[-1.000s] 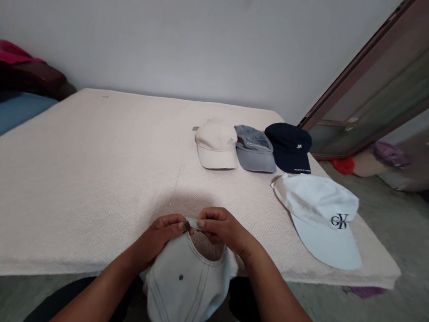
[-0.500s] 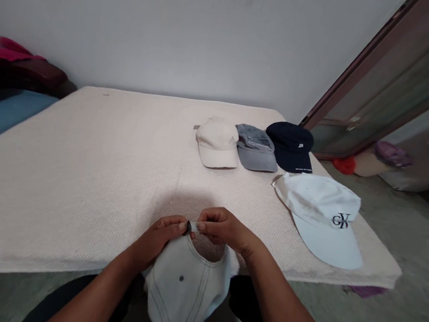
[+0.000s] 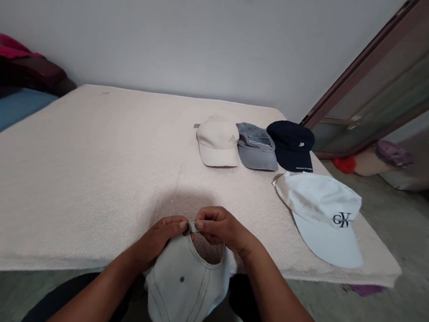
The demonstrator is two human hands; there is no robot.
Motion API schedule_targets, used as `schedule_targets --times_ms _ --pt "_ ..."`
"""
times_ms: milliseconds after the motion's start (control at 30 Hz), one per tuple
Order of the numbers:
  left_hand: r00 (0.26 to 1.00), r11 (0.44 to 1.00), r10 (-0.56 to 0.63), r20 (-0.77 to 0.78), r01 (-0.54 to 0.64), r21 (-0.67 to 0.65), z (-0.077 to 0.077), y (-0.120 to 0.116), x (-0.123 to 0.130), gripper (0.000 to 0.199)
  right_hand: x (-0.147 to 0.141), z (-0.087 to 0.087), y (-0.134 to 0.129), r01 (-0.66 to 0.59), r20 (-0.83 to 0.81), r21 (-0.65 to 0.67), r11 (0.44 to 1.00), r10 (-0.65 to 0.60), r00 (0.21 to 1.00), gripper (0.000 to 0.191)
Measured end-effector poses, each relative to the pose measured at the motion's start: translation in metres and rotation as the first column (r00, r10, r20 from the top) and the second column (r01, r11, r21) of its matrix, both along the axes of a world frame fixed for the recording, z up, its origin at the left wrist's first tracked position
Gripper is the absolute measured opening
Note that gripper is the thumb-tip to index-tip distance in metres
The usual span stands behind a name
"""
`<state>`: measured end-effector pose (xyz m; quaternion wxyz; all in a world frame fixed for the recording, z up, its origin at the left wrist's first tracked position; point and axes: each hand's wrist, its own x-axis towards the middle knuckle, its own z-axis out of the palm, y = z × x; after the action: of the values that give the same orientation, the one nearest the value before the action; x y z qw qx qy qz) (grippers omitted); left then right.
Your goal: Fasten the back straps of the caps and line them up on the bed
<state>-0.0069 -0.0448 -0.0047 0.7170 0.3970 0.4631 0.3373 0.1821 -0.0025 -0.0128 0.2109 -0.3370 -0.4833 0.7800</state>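
Note:
A pale grey-white cap (image 3: 181, 294) hangs at the near table edge, above my lap, with its back opening facing away from me. At the left end of that opening, my left hand (image 3: 161, 238) pinches the cap's edge by the strap. My right hand (image 3: 220, 226) grips the pale back strap (image 3: 193, 226) between thumb and fingers, close beside the left fingertips. The buckle area is mostly hidden by my fingers.
A cream cap (image 3: 218, 141), a grey cap (image 3: 257, 147) and a navy cap (image 3: 291, 145) sit in a row. Nearer, at right, lies a white cap (image 3: 319, 211) with a dark monogram. A pale textured cover (image 3: 84, 179) spans the table; a wall stands behind.
My right hand has shifted slightly left toward my left hand, along the strap. The dark buckle seen earlier is now mostly covered. The other caps stay put.

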Motion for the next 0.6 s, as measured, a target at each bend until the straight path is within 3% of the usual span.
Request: schedule_targets --times_ms 167,467,600 --pt "0.994 0.998 0.032 0.104 -0.026 -0.056 -0.0069 -0.0004 0.0 0.029 0.0 0.0013 0.0 -0.026 0.016 -0.004 1.0 0.026 1.0 0.021" --pt "0.996 0.999 0.013 0.086 -0.01 -0.038 -0.0041 -0.0007 0.0003 0.025 -0.0065 -0.0062 -0.003 0.065 -0.059 -0.065 0.996 -0.069 0.996 0.024" --pt "0.996 0.999 0.026 0.085 -0.023 -0.036 -0.0061 -0.0004 -0.0008 0.025 -0.0076 -0.0067 -0.0041 0.037 -0.085 -0.078 0.996 -0.044 0.995 0.023"
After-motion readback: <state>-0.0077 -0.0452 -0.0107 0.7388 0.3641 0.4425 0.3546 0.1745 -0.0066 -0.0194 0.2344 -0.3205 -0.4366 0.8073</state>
